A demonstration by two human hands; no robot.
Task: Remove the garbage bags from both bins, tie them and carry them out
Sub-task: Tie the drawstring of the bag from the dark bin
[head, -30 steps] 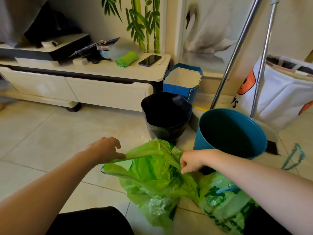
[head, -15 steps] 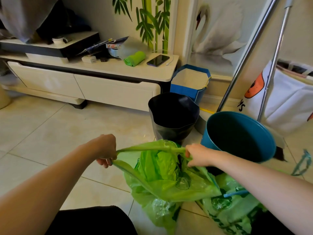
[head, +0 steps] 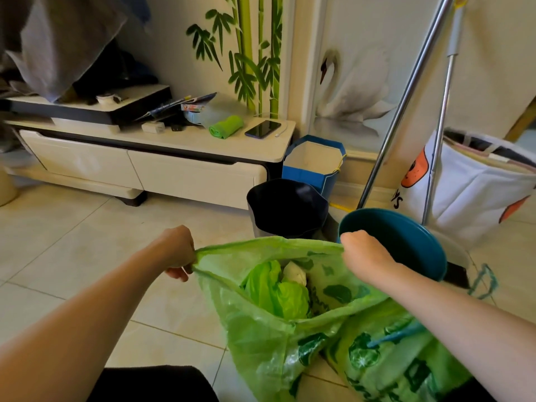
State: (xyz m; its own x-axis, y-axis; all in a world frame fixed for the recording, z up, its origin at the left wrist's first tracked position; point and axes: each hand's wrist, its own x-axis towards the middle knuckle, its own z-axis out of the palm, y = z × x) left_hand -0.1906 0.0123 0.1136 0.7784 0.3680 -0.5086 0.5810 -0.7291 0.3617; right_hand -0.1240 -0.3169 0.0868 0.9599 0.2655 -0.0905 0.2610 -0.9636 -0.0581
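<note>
A light green garbage bag stands on the tiled floor in front of me with its mouth held wide. My left hand is shut on the rim's left side and my right hand on its right side, the far edge taut between them. Crumpled green plastic and white scrap lie inside. A second green printed bag lies under my right forearm. Behind stand a black bin and a teal bin, both without liners.
A low white TV cabinet runs along the left wall, bearing a phone and a green bag roll. A blue paper bag, two metal poles and a white fabric hamper crowd the right.
My hands have drawn apart and lifted, stretching the bag's rim from a narrow fold into a wide mouth. The view has shifted slightly, bringing the bins lower.
</note>
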